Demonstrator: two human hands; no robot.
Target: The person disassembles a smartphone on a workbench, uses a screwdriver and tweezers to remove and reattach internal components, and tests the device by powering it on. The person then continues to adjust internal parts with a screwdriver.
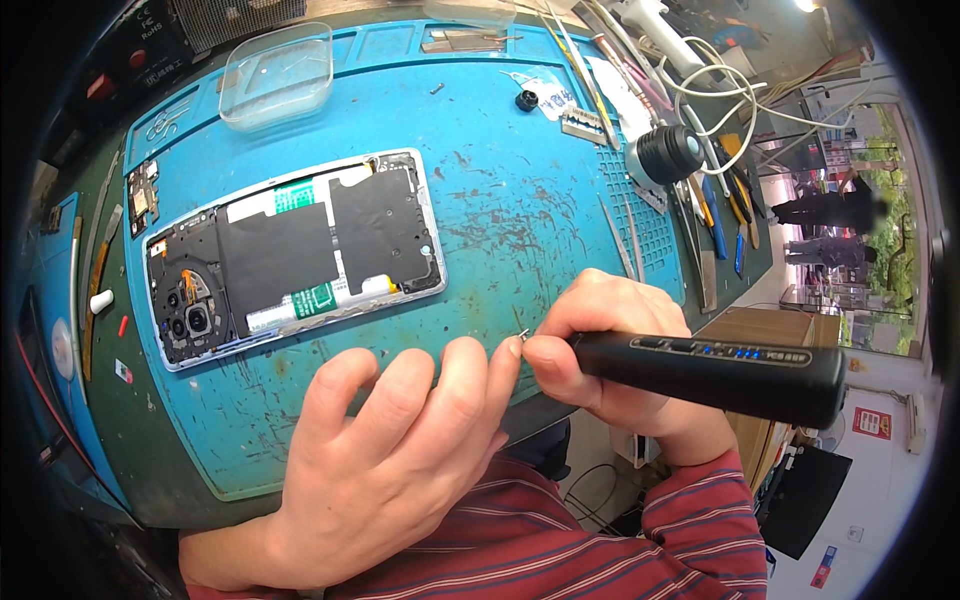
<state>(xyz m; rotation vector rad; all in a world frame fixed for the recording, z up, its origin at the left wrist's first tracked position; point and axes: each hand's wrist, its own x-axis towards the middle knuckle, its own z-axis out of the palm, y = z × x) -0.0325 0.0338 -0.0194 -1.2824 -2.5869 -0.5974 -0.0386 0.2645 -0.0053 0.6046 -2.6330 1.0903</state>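
So, left hand is nearer the opened smartphone, half-curled by the bit, pinch unclear; right hand, right of phone, grips electric screwdriver, bit roughly phoneward.

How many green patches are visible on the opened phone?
2: one green patch near the upper long side of the opened phone, a second green patch near its lower long side. Any under the black sheets would be hidden.

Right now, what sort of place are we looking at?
Likely an electronics repair bench: an opened phone lies on a scuffed blue work mat, the right hand holds a black handheld tool, and blue-handled tools lie at the side.
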